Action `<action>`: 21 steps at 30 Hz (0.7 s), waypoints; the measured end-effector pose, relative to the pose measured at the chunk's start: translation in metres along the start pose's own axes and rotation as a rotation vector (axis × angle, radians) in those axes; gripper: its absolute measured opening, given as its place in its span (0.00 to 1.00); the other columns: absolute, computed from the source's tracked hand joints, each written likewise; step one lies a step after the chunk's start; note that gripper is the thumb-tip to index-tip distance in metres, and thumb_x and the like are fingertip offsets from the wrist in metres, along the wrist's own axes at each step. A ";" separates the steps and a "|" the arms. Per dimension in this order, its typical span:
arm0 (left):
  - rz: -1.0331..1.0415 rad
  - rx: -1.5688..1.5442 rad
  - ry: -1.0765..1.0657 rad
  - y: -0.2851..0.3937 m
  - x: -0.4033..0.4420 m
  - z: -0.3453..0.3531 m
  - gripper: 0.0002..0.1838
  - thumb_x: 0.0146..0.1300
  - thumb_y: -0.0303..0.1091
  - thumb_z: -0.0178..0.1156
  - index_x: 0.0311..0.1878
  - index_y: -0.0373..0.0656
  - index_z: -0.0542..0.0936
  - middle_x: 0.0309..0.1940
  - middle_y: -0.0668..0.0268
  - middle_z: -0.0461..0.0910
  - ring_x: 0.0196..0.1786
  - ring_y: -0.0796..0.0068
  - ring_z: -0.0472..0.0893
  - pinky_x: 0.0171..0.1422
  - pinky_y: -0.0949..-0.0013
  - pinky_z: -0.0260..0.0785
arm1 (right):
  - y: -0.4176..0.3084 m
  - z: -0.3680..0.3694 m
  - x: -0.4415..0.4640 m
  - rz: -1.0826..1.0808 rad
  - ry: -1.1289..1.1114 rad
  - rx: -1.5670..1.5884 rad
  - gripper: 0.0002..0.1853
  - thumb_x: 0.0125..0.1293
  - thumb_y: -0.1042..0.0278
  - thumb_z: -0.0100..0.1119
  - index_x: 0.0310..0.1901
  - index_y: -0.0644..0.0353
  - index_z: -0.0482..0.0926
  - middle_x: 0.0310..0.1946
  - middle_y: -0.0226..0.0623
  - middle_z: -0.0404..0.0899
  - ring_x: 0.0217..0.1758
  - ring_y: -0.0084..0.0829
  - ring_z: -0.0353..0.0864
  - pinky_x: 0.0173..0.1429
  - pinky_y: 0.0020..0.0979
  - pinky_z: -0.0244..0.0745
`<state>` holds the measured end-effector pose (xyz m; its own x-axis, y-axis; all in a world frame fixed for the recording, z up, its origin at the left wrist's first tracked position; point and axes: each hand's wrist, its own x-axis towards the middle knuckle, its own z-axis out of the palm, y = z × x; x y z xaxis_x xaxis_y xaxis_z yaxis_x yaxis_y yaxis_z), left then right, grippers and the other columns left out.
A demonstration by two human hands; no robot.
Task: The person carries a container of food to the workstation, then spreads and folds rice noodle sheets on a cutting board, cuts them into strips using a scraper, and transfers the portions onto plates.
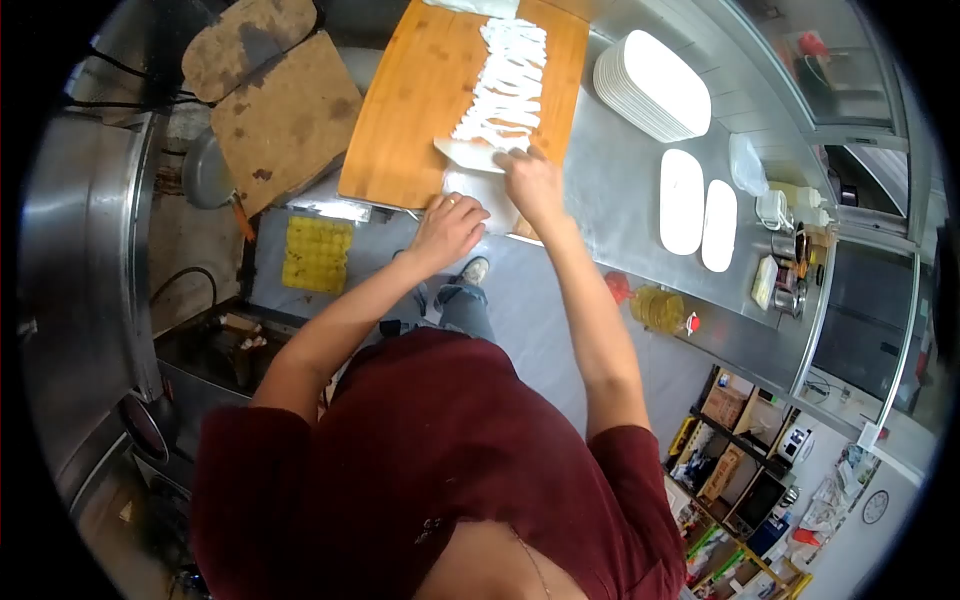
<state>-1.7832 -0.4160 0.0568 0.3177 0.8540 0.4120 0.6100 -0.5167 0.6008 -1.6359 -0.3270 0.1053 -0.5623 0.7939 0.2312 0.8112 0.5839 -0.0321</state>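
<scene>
On the wooden board (400, 110) a row of white, dough-like strips (510, 80) lies crosswise, running toward the far edge. An uncut part of the same soft white sheet (492, 203) lies at the near edge. My right hand (533, 185) is closed around the handle of a broad-bladed knife (468, 155), whose pale blade lies across the sheet where the strips begin. My left hand (448, 232) rests on the near left corner of the sheet, fingers bent but apart, with a ring on one finger. The knife's handle is hidden in my right hand.
A stack of white oblong plates (655, 85) and two white dishes (682, 200) stand on the steel counter (610, 190) at right. An oil bottle (658, 309) is below its edge. Stained boards (285, 120) and a yellow egg tray (317, 253) are at left.
</scene>
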 end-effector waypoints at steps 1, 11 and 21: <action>0.012 0.019 0.003 -0.005 0.002 -0.004 0.08 0.49 0.29 0.58 0.35 0.45 0.77 0.36 0.67 0.74 0.41 0.65 0.72 0.50 0.61 0.61 | -0.005 -0.007 -0.004 0.008 -0.013 0.007 0.10 0.44 0.74 0.54 0.30 0.49 0.80 0.24 0.30 0.77 0.31 0.33 0.77 0.30 0.34 0.75; 0.017 0.083 0.012 -0.009 -0.006 -0.005 0.09 0.48 0.29 0.58 0.36 0.44 0.76 0.35 0.67 0.73 0.42 0.65 0.71 0.45 0.62 0.65 | -0.022 -0.026 -0.039 0.008 -0.029 -0.001 0.08 0.44 0.75 0.53 0.27 0.52 0.78 0.24 0.33 0.77 0.29 0.36 0.77 0.30 0.34 0.74; -0.055 0.063 -0.099 -0.013 -0.018 0.007 0.11 0.48 0.29 0.59 0.38 0.43 0.76 0.38 0.64 0.73 0.43 0.62 0.72 0.46 0.60 0.68 | -0.028 -0.012 -0.039 0.021 -0.060 0.015 0.09 0.43 0.75 0.55 0.29 0.53 0.78 0.24 0.32 0.77 0.31 0.34 0.77 0.31 0.32 0.75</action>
<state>-1.7914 -0.4242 0.0367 0.3508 0.8842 0.3083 0.6720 -0.4670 0.5747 -1.6355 -0.3762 0.1085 -0.5544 0.8143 0.1716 0.8205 0.5693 -0.0506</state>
